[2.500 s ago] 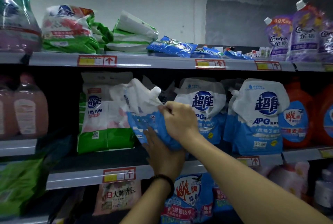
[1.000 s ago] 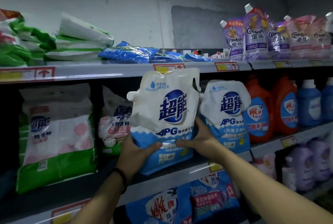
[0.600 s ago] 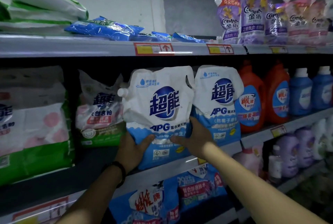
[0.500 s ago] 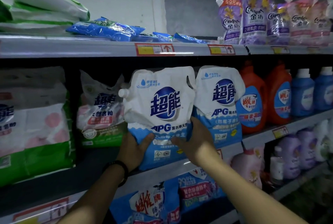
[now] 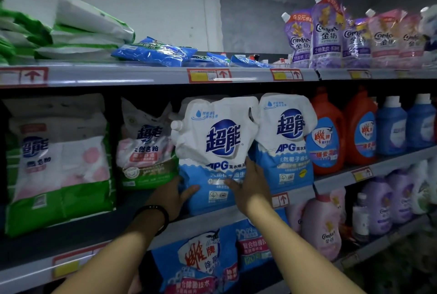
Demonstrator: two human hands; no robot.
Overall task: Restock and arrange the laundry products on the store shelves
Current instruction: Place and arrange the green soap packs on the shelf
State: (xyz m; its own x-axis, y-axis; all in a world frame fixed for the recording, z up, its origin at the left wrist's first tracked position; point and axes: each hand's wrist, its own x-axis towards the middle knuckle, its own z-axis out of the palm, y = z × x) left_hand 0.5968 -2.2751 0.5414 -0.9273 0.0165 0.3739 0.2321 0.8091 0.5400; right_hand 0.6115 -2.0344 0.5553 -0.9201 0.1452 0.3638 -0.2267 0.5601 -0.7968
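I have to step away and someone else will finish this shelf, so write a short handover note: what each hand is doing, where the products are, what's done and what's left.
Left hand: gripping the lower left corner of the white-and-blue detergent pouch.
Right hand: flat against the pouch's lower right side, steadying it.
Position: pouch upright on the middle shelf, front facing out, touching a matching pouch on its right; a pink-and-green powder bag sits to its left.
Done: pouch placed and faced.
Left: let go, check that it stands, then probably fill the gap between the green bags.
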